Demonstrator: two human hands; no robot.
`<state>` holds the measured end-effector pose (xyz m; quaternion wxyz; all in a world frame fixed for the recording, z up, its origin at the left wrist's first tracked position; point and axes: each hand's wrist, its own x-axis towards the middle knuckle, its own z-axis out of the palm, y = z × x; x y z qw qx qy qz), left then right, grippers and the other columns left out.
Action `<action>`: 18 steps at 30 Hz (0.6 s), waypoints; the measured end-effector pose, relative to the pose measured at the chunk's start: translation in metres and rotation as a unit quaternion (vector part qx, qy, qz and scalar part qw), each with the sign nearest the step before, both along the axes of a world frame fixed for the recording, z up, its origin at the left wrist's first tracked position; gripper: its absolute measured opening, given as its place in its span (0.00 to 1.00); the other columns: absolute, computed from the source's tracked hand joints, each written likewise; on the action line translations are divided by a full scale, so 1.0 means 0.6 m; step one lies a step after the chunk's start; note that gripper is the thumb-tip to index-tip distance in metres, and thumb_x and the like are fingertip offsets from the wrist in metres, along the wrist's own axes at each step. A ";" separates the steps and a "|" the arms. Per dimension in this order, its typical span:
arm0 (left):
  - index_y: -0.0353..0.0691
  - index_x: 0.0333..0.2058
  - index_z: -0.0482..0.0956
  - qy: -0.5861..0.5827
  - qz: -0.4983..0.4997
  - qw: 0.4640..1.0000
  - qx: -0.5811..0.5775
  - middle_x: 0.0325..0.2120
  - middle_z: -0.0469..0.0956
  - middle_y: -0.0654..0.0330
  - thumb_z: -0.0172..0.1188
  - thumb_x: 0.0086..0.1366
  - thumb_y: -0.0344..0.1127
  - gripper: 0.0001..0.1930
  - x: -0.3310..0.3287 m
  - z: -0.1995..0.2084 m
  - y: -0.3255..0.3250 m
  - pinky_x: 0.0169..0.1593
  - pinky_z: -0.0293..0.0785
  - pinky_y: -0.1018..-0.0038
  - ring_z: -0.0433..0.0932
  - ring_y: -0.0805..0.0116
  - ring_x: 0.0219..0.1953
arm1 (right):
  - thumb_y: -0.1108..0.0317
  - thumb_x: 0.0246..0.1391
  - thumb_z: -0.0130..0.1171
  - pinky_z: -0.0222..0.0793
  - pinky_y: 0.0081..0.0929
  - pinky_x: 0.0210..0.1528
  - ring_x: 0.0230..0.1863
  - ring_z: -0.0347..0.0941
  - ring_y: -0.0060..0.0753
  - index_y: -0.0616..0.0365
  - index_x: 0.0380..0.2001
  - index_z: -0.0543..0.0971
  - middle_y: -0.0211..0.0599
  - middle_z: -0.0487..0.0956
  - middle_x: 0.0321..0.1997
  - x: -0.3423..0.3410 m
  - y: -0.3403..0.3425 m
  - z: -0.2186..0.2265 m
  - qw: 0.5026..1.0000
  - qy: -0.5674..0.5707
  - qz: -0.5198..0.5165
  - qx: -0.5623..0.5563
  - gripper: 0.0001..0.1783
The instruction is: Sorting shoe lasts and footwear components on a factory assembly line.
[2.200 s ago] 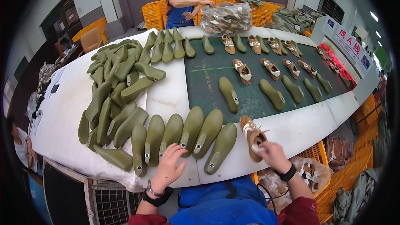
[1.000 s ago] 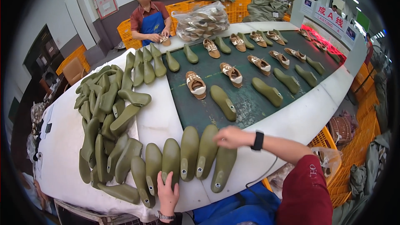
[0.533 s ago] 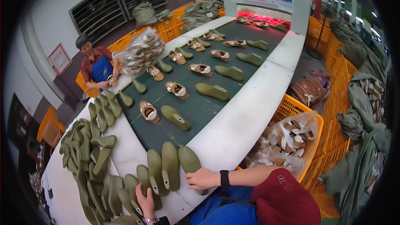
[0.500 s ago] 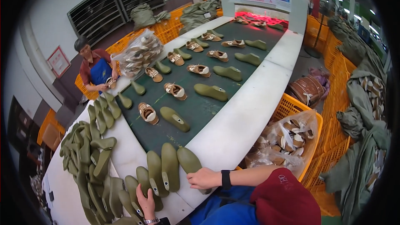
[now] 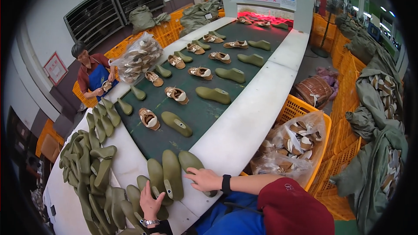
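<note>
My right hand (image 5: 203, 179) lies across a green shoe last (image 5: 190, 160) at the near end of the table, its fingers stretched out and slightly apart. Left of it, two more lasts stand side by side, a tall one (image 5: 172, 169) and a slightly lower one (image 5: 157, 174). My left hand (image 5: 150, 201) is open, thumb away from the fingers, touching or just over another last (image 5: 142, 182). Its contact is partly hidden. Many green lasts (image 5: 100, 169) are heaped and lined up along the white table's left side.
On the dark green conveyor belt (image 5: 204, 122), brown-and-white shoes (image 5: 149, 118) alternate with lasts, running toward a red-lit tunnel (image 5: 261, 14). A co-worker (image 5: 92, 72) holds a shoe at the left. An orange crate (image 5: 322, 143) with bagged shoes stands right.
The view has shifted slightly. My right hand has slid a little forward and left over the last, its fingers spreading. My left hand stays near the same last. The co-worker has lifted the shoe slightly.
</note>
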<state>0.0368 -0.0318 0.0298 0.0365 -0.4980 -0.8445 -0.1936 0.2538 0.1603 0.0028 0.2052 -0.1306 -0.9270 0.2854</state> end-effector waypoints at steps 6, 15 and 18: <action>0.41 0.58 0.64 -0.068 -0.007 0.996 -0.057 0.44 0.74 0.49 0.69 0.46 0.48 0.41 -0.006 0.018 0.006 0.51 0.69 0.61 0.71 0.50 0.47 | 0.66 0.43 0.55 0.73 0.40 0.33 0.32 0.76 0.52 0.41 0.66 0.51 0.58 0.65 0.56 -0.051 0.013 0.033 0.984 -0.165 0.042 0.059 0.45; 0.44 0.59 0.62 -0.145 -0.040 0.987 -0.059 0.48 0.72 0.48 0.69 0.48 0.44 0.40 -0.025 0.013 0.003 0.56 0.64 0.59 0.65 0.46 0.53 | 0.71 0.38 0.57 0.49 0.61 0.61 0.66 0.52 0.56 0.36 0.67 0.51 0.48 0.55 0.66 -0.098 0.006 0.033 0.968 -0.224 0.098 0.058 0.49; 0.44 0.57 0.64 -0.183 -0.030 0.981 -0.057 0.49 0.72 0.48 0.68 0.48 0.44 0.38 -0.014 0.022 0.001 0.57 0.63 0.59 0.65 0.44 0.53 | 0.72 0.39 0.56 0.49 0.61 0.61 0.67 0.51 0.56 0.35 0.66 0.51 0.45 0.55 0.67 -0.089 0.015 0.048 0.966 -0.219 0.131 0.040 0.49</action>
